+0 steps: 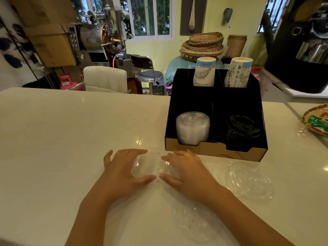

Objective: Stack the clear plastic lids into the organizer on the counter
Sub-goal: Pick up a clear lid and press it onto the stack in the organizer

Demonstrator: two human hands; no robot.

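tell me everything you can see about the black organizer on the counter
The black organizer is a boxy tray with a brown cardboard-coloured front edge, standing on the pale counter. Dividers split it into four compartments: clear lids front left, black lids front right, two stacks of printed paper cups at the back. No hand touches it.

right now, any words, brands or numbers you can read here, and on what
Nothing reads clearly.
Left illustrated paper cup stack: small line of print near the bottom, too blurred.
Right illustrated paper cup stack: small marks, illegible.
Green packet in the woven basket: white lettering, blurred.
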